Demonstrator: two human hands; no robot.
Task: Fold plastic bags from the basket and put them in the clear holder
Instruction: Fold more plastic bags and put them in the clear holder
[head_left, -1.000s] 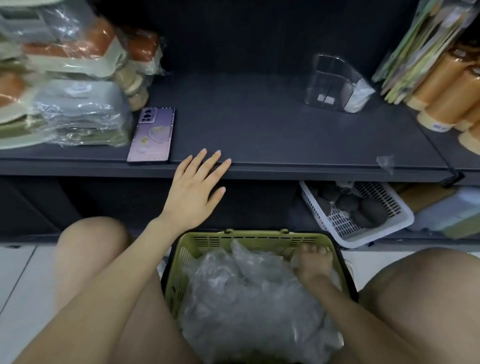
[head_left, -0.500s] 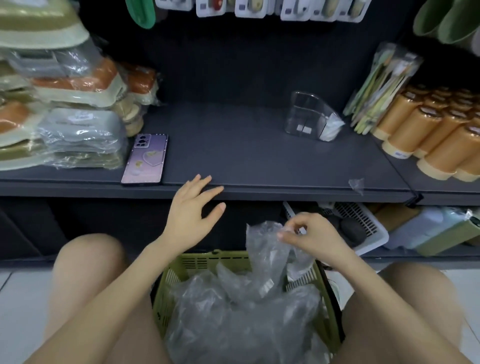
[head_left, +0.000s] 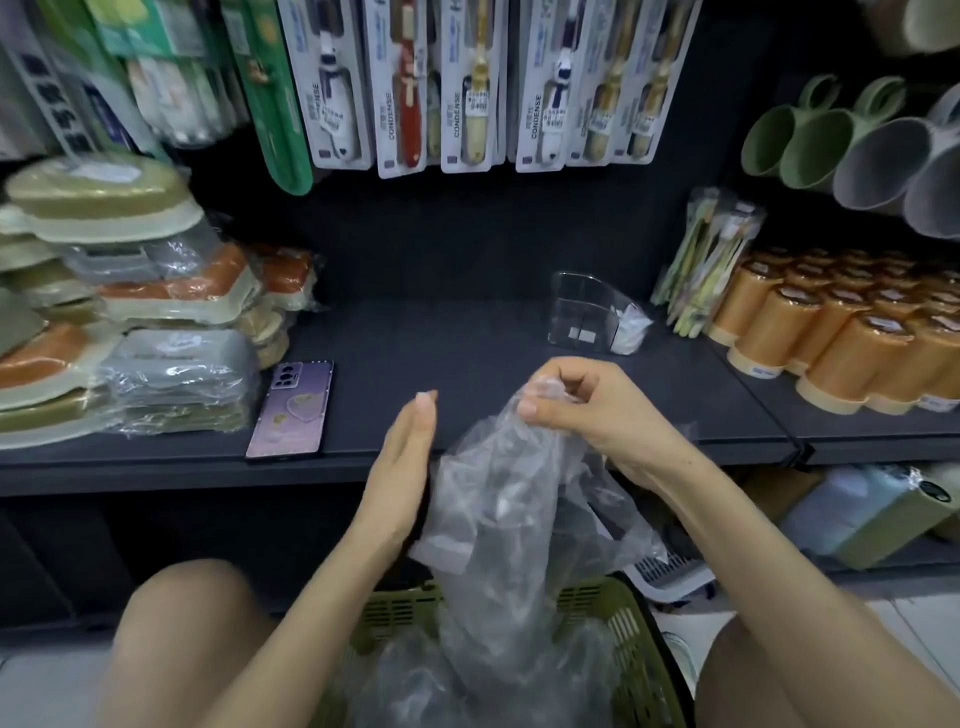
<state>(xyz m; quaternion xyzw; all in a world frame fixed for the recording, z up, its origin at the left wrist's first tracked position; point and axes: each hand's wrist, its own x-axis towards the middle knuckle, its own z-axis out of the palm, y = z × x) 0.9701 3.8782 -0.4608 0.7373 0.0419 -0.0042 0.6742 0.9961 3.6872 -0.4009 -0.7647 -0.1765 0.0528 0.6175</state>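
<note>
A stack of oval cream, olive and orange trays in clear wrap (head_left: 119, 332) fills the left end of the dark grey shelf (head_left: 457, 338). Just beside the stack, a purple smartphone (head_left: 291, 410) lies back-up near the shelf's front edge. Carded toothbrush packs (head_left: 467, 88) hang above.

The left hand (head_left: 400, 467) is held edge-on in front of the shelf with its fingers straight and together, palm turned to the right. It grips nothing. It stands just beside the crumpled clear plastic bag (head_left: 519, 499); whether they touch cannot be told.

The bag hangs in the air between the two hands. Its lower part trails down into the olive-green slotted plastic basket (head_left: 634, 654) between the person's knees, where more clear bags (head_left: 467, 686) lie heaped.

The right hand (head_left: 592, 410) pinches the bag's bunched top, fingers and thumb curled round it, over the shelf's front edge.

Behind that hand, well apart from the bag, the clear plastic holder (head_left: 582, 312) stands on the shelf near its back wall. Further right are rows of orange cylindrical containers (head_left: 852, 338), and above them green and grey mugs (head_left: 841, 140) on their sides.
</note>
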